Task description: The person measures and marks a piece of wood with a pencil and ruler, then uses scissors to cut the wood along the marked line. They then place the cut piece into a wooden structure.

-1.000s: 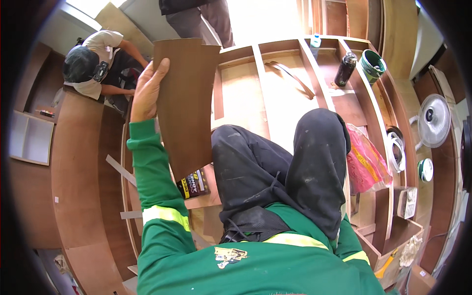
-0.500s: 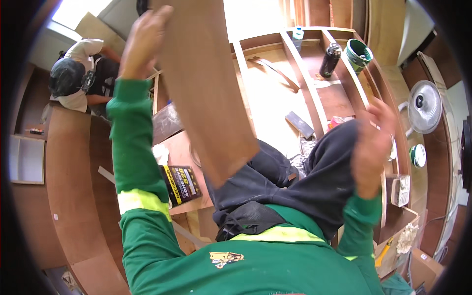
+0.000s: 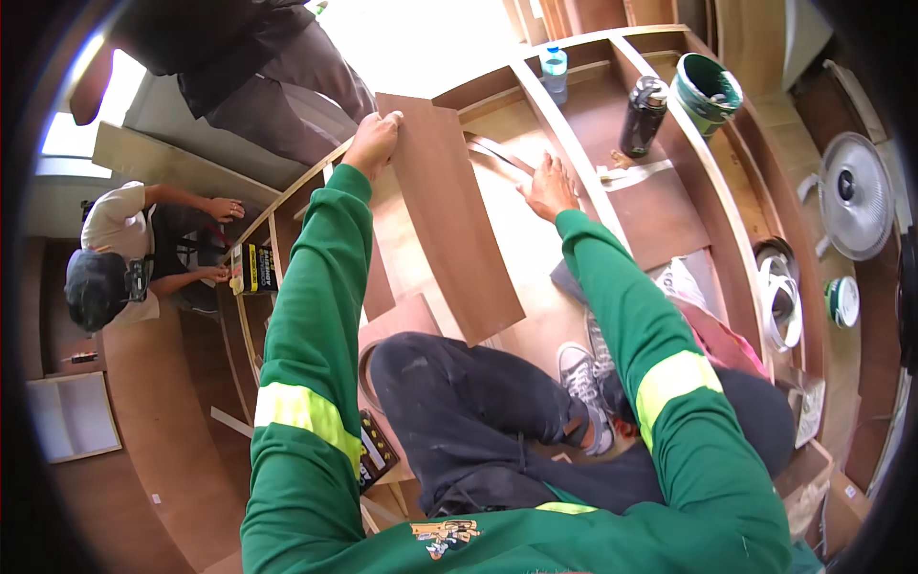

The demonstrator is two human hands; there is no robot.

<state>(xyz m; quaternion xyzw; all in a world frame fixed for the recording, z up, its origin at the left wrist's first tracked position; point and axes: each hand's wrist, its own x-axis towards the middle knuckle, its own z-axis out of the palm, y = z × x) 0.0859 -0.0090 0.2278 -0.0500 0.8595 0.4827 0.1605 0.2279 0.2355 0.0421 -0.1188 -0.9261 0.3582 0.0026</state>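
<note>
My left hand (image 3: 373, 143) grips the upper left edge of a long brown wooden board (image 3: 449, 210), which slants down toward my knee. Reaching forward, my right hand (image 3: 551, 189) is at the near end of a thin curved wooden strip (image 3: 499, 153). Its thumb and fingers are on either side of the strip, and they hide that end. The strip lies inside a curved wooden frame (image 3: 564, 115) with several dividers.
A water bottle (image 3: 554, 75), black flask (image 3: 643, 117) and green bucket (image 3: 706, 94) stand on the frame. A fan (image 3: 849, 196) is at right. One co-worker (image 3: 120, 249) crouches at left; another person (image 3: 277, 86) stands behind the frame. An adhesive can (image 3: 377, 450) is beside my leg.
The board has come down from its raised position, still in my left hand. My right hand has moved forward and left to the curved strip. A standing person has come into view at upper left.
</note>
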